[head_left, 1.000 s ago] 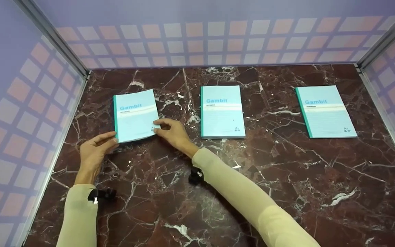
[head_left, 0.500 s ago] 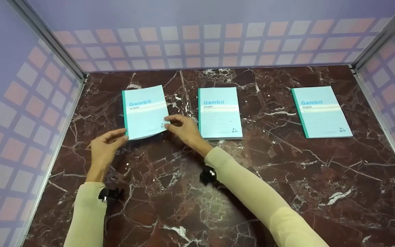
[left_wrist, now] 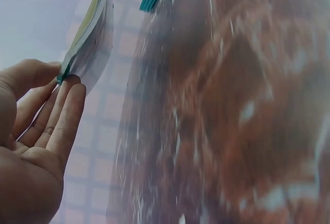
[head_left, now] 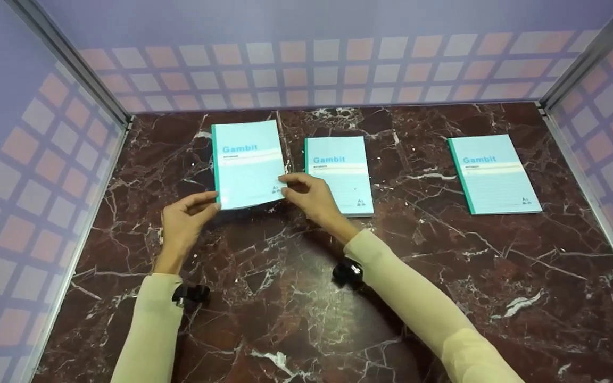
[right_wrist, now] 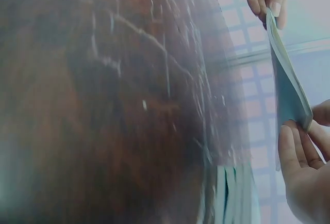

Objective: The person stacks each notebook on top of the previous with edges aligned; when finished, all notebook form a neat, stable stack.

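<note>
The head view shows the held notebook (head_left: pixel 250 165) to the left of the middle pile (head_left: pixel 344 175), with the right hand (head_left: pixel 314 202) set between them. That sideways order is, I judge, what any shift across the table (head_left: pixel 296 319) hinges on: the pile lies to the right of both hands, and the right hand is much the nearer, overlapping the pile's left edge from this angle. Whether it touches the pile I cannot tell.

Both hands pinch the held notebook at its near corners, the left hand (head_left: pixel 187 221) at the green-spine corner, the right hand at the opposite one, each with the thumb above and fingers beneath. The wrist views show the notebook clear of the table and slightly bowed, its far end unsupported.

Its long axis points away from the person, close to that of the pile but turned a little, its near edge slanting up toward the right. The right notebook (head_left: pixel 494 175) lies well apart, beyond the pile, leaning more in this view.
</note>
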A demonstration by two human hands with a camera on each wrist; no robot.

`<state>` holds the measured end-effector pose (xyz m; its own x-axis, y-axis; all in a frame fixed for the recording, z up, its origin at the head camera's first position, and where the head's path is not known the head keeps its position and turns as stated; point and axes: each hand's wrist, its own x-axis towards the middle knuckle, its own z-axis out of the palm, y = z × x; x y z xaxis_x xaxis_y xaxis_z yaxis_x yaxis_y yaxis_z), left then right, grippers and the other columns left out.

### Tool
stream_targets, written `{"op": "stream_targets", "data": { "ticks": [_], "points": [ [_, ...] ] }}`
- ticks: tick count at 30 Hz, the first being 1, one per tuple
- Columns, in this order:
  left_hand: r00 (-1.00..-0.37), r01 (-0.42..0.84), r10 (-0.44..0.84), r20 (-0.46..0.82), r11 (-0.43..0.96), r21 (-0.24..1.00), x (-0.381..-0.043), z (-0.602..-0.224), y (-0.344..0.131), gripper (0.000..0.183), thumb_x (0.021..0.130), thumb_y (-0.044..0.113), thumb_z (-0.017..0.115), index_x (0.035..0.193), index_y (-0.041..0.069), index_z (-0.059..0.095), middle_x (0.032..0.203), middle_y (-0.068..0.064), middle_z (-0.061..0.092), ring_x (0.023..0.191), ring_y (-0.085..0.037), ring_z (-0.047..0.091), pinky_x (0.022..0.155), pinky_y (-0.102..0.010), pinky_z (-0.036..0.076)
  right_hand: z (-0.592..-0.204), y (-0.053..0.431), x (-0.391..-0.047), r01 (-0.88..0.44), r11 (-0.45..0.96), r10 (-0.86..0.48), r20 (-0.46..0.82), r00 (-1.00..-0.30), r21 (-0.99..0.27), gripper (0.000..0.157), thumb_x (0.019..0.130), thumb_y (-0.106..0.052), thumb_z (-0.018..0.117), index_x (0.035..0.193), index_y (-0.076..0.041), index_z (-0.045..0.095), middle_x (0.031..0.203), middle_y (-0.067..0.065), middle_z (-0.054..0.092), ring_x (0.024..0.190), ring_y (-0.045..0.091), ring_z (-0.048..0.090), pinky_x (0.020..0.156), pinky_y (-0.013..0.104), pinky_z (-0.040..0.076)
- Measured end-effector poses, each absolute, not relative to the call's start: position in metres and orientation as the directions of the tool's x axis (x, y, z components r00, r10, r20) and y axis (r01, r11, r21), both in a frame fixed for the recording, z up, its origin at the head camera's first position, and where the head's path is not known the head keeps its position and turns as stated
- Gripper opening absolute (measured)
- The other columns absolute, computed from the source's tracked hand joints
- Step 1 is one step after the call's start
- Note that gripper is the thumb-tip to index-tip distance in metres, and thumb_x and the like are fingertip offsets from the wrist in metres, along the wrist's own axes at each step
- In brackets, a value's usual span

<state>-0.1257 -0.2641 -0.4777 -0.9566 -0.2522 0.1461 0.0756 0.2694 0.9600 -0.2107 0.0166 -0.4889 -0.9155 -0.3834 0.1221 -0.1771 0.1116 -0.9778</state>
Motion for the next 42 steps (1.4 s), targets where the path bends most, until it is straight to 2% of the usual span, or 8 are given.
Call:
{"op": "stream_targets", "data": {
  "ticks": [11, 18, 22, 27, 33, 42],
  "points": [
    [-0.959, 0.167, -0.193, 0.206, 0.202, 0.965, -0.137, -0.480, -0.229, 0.024, 0.091, -0.005, 0.082, 0.114, -0.006, 0.079, 0.113, -0.024, 0.076, 0.093, -0.020, 0.076, 0.086, -0.027, 0.062, -0.491, 0.057, -0.208, -0.225, 0.098, -0.354, 0.178, -0.918, -0.969, 0.033, 0.101, -0.004, 0.073, 0.133, 0.001, 0.071, 0.122, 0.014, 0.072, 0.105, 0.025, 0.071, 0.093, 0.034, 0.060],
    [-0.959, 0.194, -0.168, 0.228, 0.195, 0.961, -0.143, -0.486, -0.207, 0.026, 0.089, -0.008, 0.082, 0.114, -0.009, 0.078, 0.114, -0.026, 0.075, 0.093, -0.019, 0.076, 0.084, -0.025, 0.062, -0.493, 0.079, -0.204, -0.269, 0.119, -0.316, 0.220, -0.923, -0.956, 0.031, 0.098, -0.002, 0.076, 0.129, 0.005, 0.072, 0.118, 0.018, 0.073, 0.104, 0.028, 0.071, 0.091, 0.028, 0.060],
    [-0.959, 0.213, -0.149, 0.243, 0.190, 0.958, -0.146, -0.489, -0.195, 0.028, 0.088, -0.009, 0.082, 0.115, -0.011, 0.076, 0.113, -0.029, 0.074, 0.095, -0.029, 0.076, 0.085, -0.025, 0.062, -0.494, 0.093, -0.202, -0.258, 0.131, -0.292, 0.212, -0.933, -0.957, 0.031, 0.097, -0.001, 0.077, 0.127, 0.005, 0.073, 0.115, 0.018, 0.074, 0.100, 0.028, 0.072, 0.087, 0.026, 0.060],
    [-0.964, 0.212, -0.119, 0.238, 0.199, 0.957, -0.149, -0.492, -0.180, 0.025, 0.090, -0.004, 0.083, 0.114, -0.006, 0.079, 0.109, -0.024, 0.076, 0.096, -0.037, 0.075, 0.084, -0.025, 0.062, -0.497, 0.108, -0.199, -0.230, 0.135, -0.274, 0.187, -0.944, -0.964, 0.031, 0.098, -0.001, 0.076, 0.128, 0.004, 0.073, 0.115, 0.017, 0.075, 0.101, 0.028, 0.072, 0.088, 0.028, 0.061],
    [-0.970, 0.202, -0.089, 0.225, 0.210, 0.957, -0.153, -0.498, -0.166, 0.023, 0.092, 0.002, 0.083, 0.115, -0.001, 0.080, 0.108, -0.017, 0.078, 0.097, -0.032, 0.076, 0.086, -0.027, 0.062, -0.498, 0.124, -0.197, -0.219, 0.143, -0.241, 0.180, -0.954, -0.965, 0.031, 0.096, -0.002, 0.079, 0.126, 0.005, 0.074, 0.119, 0.019, 0.075, 0.103, 0.032, 0.072, 0.090, 0.026, 0.060],
    [-0.974, 0.201, -0.051, 0.221, 0.255, 0.946, -0.156, -0.503, -0.145, 0.024, 0.093, 0.005, 0.083, 0.117, 0.001, 0.081, 0.108, -0.012, 0.079, 0.095, -0.026, 0.077, 0.086, -0.030, 0.063, -0.499, 0.144, -0.194, -0.217, 0.222, -0.195, 0.174, -0.965, -0.951, 0.033, 0.095, 0.002, 0.077, 0.128, 0.009, 0.071, 0.119, 0.026, 0.073, 0.101, 0.039, 0.070, 0.083, 0.017, 0.056]
  ]
}}
